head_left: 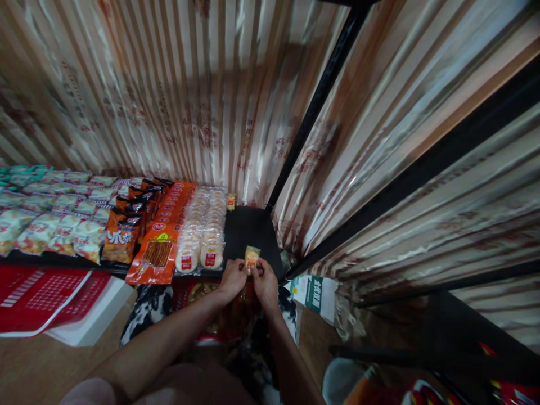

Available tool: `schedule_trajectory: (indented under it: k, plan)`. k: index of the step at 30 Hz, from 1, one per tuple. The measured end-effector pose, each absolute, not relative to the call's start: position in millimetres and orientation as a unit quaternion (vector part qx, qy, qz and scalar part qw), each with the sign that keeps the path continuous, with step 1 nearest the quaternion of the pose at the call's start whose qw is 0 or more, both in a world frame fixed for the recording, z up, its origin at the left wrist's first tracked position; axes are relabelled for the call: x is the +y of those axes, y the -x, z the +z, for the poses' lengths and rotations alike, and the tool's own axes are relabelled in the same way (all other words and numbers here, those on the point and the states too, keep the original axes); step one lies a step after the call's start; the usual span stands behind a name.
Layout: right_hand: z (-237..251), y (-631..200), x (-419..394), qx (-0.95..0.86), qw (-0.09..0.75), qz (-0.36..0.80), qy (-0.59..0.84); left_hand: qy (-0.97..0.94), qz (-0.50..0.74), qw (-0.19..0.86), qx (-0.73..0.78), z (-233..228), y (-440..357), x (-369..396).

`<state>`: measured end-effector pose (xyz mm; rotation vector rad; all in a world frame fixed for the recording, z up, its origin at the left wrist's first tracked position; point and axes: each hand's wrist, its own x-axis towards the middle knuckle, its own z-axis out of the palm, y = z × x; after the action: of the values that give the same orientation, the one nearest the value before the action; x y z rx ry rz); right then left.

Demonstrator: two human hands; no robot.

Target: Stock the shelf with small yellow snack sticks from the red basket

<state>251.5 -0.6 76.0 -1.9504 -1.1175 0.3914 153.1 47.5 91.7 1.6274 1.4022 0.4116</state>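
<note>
A small yellow snack packet [252,256] stands upright at the front edge of the black shelf [248,228], and both hands pinch its lower end. My left hand [232,278] is on its left side and my right hand [264,278] on its right. To the left of the packet lie two rows of clear rice cracker packs [203,230]. Another small yellow packet [230,201] stands alone at the back of the shelf.
Orange flat snack packs [160,247], dark orange bags [121,236] and pale chip bags [50,225] fill the shelf to the left. Striped foil curtains hang behind and to the right. A red basket [37,295] sits on the floor at left, a green-white box [314,292] at right.
</note>
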Motion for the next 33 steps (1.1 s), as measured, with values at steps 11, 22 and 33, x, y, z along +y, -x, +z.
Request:
schedule_trajectory:
  k: [11,22,33]
  plan:
    - [70.6,-259.7,23.1,-0.438,0.416,0.141,0.784,-0.671,0.156,0.451,0.567,104.3,-177.7,68.1]
    - [53.2,-264.2,50.5,-0.433,0.464,0.161,0.756,-0.684,0.144,0.423,0.577,105.7,-192.3,93.0]
    - [49.9,-269.0,84.3,-0.420,0.459,0.168,0.764,-0.632,0.177,0.451,0.604,105.6,-206.1,116.2]
